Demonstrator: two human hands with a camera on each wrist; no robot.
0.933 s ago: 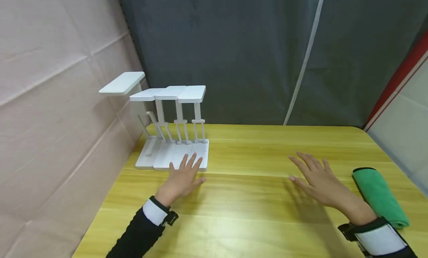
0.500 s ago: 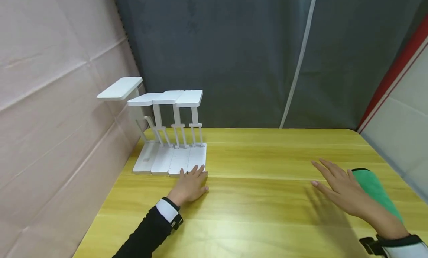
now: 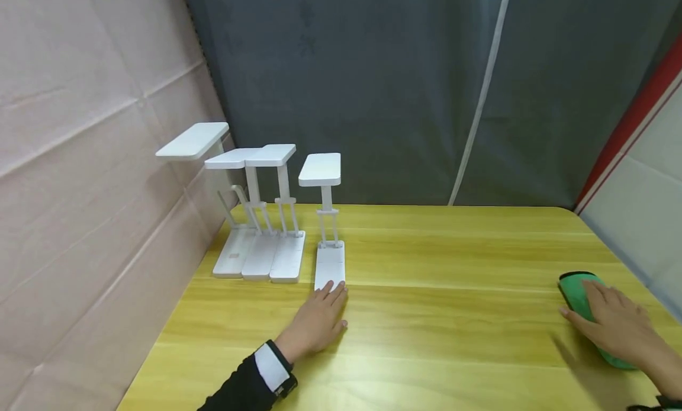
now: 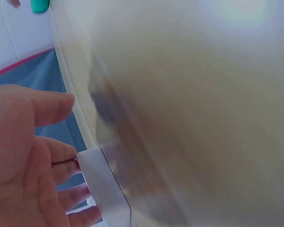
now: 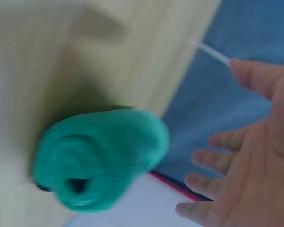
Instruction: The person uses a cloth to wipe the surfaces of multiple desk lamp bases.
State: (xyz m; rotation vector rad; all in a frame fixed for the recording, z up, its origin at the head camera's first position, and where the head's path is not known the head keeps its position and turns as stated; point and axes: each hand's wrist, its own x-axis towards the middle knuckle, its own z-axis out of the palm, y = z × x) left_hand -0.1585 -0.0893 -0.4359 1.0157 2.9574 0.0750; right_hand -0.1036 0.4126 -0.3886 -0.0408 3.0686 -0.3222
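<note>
Four-legged shapes aside, one white folding stand (image 3: 330, 266), with a flat top plate and a narrow base, stands apart from a row of similar stands. My left hand (image 3: 317, 322) touches the front of its base with straight fingertips. From the left wrist view, those fingers (image 4: 68, 168) lie against the base's end (image 4: 104, 184). On the right, my right hand (image 3: 620, 322) hovers over a rolled green towel (image 3: 575, 292), partly covering it from above. The right wrist view has the towel roll (image 5: 94, 156) apart from the spread fingers (image 5: 213, 163).
Several white stands (image 3: 258, 257) sit side by side at the left of the wooden table (image 3: 437, 316). A pale cloth wall (image 3: 96, 221) runs along the left. A dark curtain (image 3: 346, 91) hangs behind the table's far edge.
The rightmost stand has come away from the row, toward the right and front, with my left hand at its base. My right hand has moved right, over the towel.
</note>
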